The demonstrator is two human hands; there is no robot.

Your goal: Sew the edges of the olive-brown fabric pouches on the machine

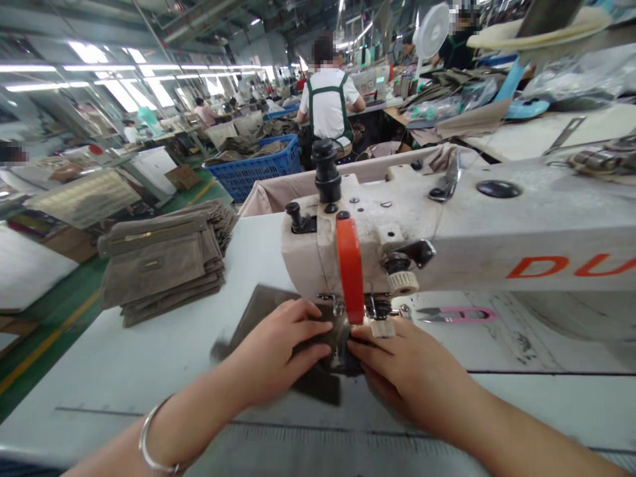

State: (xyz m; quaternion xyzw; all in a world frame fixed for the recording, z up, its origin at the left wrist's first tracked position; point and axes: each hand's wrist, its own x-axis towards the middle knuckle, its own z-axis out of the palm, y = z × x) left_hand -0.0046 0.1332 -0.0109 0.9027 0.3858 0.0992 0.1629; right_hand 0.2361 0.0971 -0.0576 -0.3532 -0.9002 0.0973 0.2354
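A piece of dark olive-brown fabric (318, 386) lies on the sewing machine bed, under the needle area. My left hand (283, 348) rests flat on it with fingers spread, left of the presser foot. Close on the foot's right side, my right hand (405, 364) has its fingers stretched towards the fabric's edge; its thumb is partly hidden. The white sewing machine (447, 225) has an orange guard (350, 268) standing in front of the needle, which hides the stitching point.
Thread snips with a pink handle (470, 315) lie on the bed to the right. A stack of brown fabric pieces (159, 258) sits at the table's left edge. Behind are a blue crate (258, 169) of fabric and a seated person (328, 99) in a white top.
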